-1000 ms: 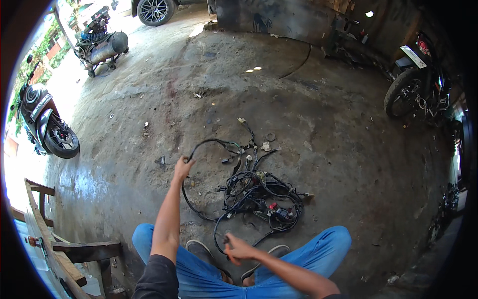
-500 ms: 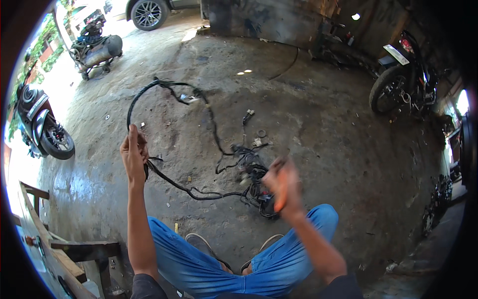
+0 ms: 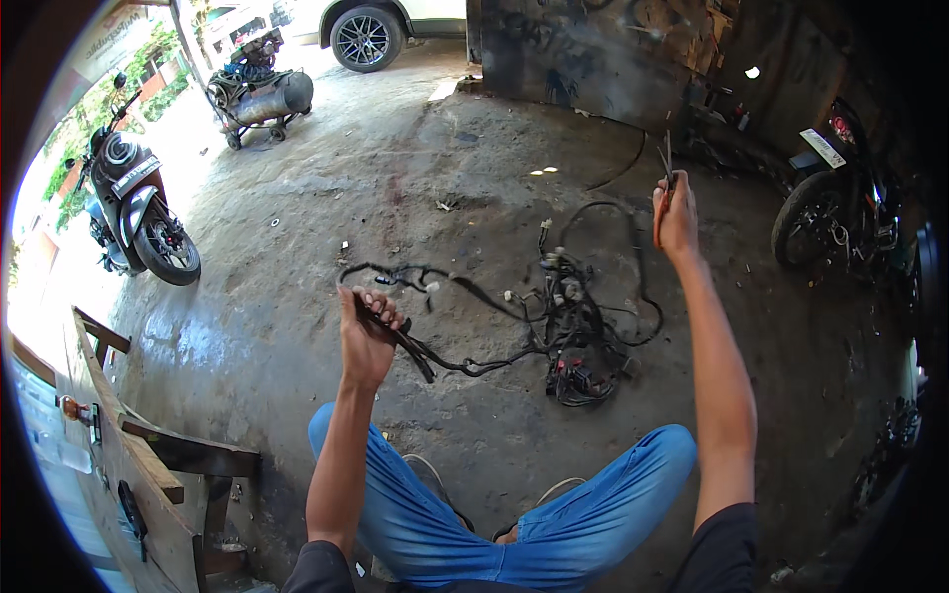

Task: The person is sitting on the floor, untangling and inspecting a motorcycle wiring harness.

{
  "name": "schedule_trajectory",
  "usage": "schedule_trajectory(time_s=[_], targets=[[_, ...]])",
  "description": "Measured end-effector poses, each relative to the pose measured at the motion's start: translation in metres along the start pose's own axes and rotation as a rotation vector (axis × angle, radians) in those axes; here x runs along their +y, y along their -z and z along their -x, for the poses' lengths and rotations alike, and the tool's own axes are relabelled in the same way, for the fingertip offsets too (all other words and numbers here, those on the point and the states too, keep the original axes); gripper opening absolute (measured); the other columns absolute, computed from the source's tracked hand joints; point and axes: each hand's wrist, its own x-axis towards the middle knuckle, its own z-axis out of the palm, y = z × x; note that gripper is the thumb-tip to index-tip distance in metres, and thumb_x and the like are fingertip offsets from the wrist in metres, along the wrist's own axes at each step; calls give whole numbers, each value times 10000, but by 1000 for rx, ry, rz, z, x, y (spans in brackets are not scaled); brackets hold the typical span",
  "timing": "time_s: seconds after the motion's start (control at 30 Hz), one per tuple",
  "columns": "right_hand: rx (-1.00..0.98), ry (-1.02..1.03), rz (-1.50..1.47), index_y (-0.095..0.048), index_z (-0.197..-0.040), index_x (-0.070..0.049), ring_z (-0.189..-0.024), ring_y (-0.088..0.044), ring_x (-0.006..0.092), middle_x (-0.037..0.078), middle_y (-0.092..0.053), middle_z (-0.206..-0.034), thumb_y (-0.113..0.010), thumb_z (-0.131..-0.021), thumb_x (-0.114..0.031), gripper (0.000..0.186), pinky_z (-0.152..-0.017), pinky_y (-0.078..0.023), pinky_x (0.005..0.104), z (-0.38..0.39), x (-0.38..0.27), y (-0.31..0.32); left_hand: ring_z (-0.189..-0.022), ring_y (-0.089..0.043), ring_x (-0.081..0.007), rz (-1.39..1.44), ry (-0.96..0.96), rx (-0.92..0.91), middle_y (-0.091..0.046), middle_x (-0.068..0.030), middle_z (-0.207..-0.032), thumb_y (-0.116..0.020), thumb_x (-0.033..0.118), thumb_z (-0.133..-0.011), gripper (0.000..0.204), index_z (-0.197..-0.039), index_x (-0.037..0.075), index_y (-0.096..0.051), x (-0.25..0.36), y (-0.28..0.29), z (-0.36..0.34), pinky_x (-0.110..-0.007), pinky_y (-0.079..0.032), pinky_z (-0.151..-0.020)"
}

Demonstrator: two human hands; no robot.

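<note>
A black wiring harness (image 3: pixel 474 288) lies looped over the concrete floor, with white connectors along it. Its thick bundled part (image 3: pixel 583 331), which carries a bit of red, rests on the ground right of centre. My left hand (image 3: pixel 370 334) is closed around the harness at the near left of the loop, lifting that stretch. Short black ends hang below the fist. Far out to the right, my right hand (image 3: pixel 677 217) grips orange-handled scissors (image 3: pixel 667 163), blades pointing up and slightly apart. The scissors are clear of the harness.
On the left stand a scooter (image 3: pixel 143 217) and a wooden bench (image 3: pixel 188 450). An air compressor (image 3: pixel 262 97) and a parked car (image 3: pixel 395 25) are at the back. Another motorcycle (image 3: pixel 816 208) stands at the far right. Small debris dots the floor (image 3: pixel 445 208).
My right hand has swung up and away from the bundle with the scissors. The raised loop has dropped lower, and a second loop now lies right of the bundle. The whole view has shifted.
</note>
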Motion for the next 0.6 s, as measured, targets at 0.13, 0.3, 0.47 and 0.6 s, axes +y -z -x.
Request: schedule_trajectory(time_s=[0.13,0.3,0.47,0.6], targets=[[-228,-518,-688,-546,-1024,-20,-766,-568,137,33,-594,-843,-616,-983,-135,140,-725,-504,306,79,-125,13,-749,-375,-143,18,17,10,-382,5,-798,-428,534,-1060,461,-830,135,-450,-10,9,1,-313,-374,-682],[-838,-840,-1163,-569,-1221,-48,-993,-659,135,77,-708,-1123,-662,-991,-266,330,-728,-483,256,218,-226,25,-1068,-616,-262,0,99,-6,-599,-129,-1289,-386,525,-1069,512,-770,119,-473,-20,24,3,-400,-511,-905],[-794,-996,-1371,-553,-1302,-52,-1067,-637,124,75,-682,-1228,-675,-993,-214,370,-859,-490,269,247,-267,27,-1206,-599,-322,-4,181,-119,-603,-152,-1319,-379,517,-1077,516,-737,132,-427,-33,8,27,-430,-533,-891],[-730,-749,-1262,-521,-1361,-30,-1178,-596,154,98,-612,-1345,-697,-982,-193,449,-974,-483,309,248,-279,19,-1267,-570,-347,145,231,-196,-583,-155,-1346,-353,530,-1075,524,-756,123,-443,-41,13,45,-461,-522,-971]])
